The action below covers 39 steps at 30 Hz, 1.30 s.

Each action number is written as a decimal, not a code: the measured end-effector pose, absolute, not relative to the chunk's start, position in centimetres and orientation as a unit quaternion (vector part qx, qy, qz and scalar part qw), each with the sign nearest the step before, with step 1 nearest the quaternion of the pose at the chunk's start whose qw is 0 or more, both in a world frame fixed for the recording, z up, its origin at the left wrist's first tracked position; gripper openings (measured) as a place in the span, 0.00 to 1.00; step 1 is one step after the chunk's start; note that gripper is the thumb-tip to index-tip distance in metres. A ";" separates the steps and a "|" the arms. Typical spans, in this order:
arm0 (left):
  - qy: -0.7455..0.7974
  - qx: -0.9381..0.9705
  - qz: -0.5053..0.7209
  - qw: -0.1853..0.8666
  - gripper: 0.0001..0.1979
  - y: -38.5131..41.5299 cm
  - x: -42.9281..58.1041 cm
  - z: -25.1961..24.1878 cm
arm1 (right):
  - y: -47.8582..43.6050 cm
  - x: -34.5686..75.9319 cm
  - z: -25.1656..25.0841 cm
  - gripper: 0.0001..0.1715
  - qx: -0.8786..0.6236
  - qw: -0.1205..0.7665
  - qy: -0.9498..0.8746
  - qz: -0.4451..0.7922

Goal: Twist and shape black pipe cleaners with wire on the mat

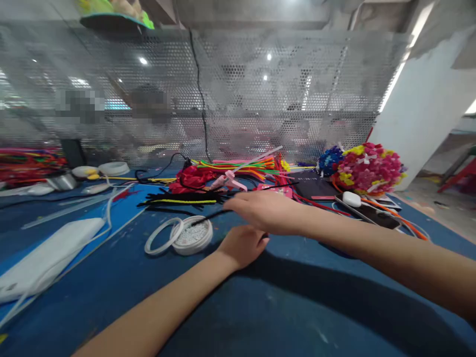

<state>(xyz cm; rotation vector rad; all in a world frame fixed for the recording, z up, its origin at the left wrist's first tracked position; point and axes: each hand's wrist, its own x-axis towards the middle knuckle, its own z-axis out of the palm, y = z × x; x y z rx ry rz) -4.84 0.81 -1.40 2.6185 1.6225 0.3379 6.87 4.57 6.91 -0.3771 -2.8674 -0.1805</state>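
My right hand [266,210] reaches leftward across the blue table [282,307], palm down, its fingers pinched on a black pipe cleaner [210,216] that trails to the left. My left hand [241,245] lies below it, fingers curled under and partly hidden by the right hand. A heap of black pipe cleaners [182,198] with one yellow one sits just beyond. A small round white tub of beads [193,235] and its loose lid ring [163,235] stand left of my left hand.
Bright pipe cleaners [241,166], a red flower [191,177] and a pink glue gun [230,181] lie behind. A pompom ball of pink and yellow flowers [366,168], a phone [368,210] and white earbud case [351,198] sit right. A white power bank [44,258] lies left. A perforated metal screen [241,89] backs the table.
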 end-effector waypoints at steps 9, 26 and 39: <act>0.500 0.864 0.055 -0.019 0.15 0.1 -4.8 -1.8 | 9.6 -8.8 6.0 0.20 -0.142 0.161 -0.969 -0.125; 0.447 0.891 0.058 -0.064 0.08 0.0 -5.1 -1.4 | 9.5 4.8 0.1 0.14 -0.244 0.163 -0.956 -0.028; 0.179 0.966 0.109 -0.149 0.05 -3.9 -1.0 -2.3 | 7.4 0.2 1.4 0.43 -0.125 0.101 -0.968 0.191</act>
